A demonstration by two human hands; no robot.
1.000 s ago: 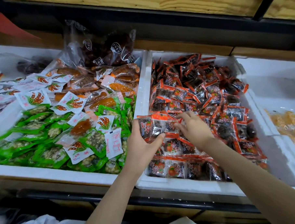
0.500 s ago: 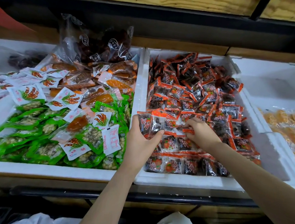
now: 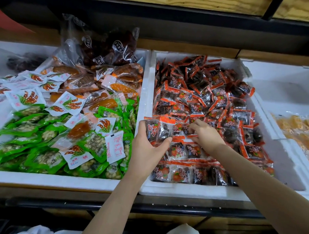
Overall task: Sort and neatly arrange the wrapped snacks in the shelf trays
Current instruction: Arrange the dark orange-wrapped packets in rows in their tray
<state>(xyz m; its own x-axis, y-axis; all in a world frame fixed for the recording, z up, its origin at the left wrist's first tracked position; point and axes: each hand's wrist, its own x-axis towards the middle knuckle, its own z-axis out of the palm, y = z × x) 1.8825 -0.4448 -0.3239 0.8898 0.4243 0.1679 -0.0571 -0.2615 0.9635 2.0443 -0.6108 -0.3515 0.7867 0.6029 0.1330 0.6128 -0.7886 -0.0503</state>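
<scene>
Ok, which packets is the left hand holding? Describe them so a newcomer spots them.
Find the white foam tray packed with dark, orange-edged snack packets. At its left wall, the left hand grips a small stack of them. Only this stack is held up off the pile; others lie loose or in rows.

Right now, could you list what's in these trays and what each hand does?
Left hand: grips a small stack of red-and-black packets
Right hand: fingers in the loose heap; whether it pinches a packet is unclear
Middle tray: neat rows in front, loose heap behind
Left tray: mixed packets, green, white and orange
Right tray: yellow snacks
</scene>
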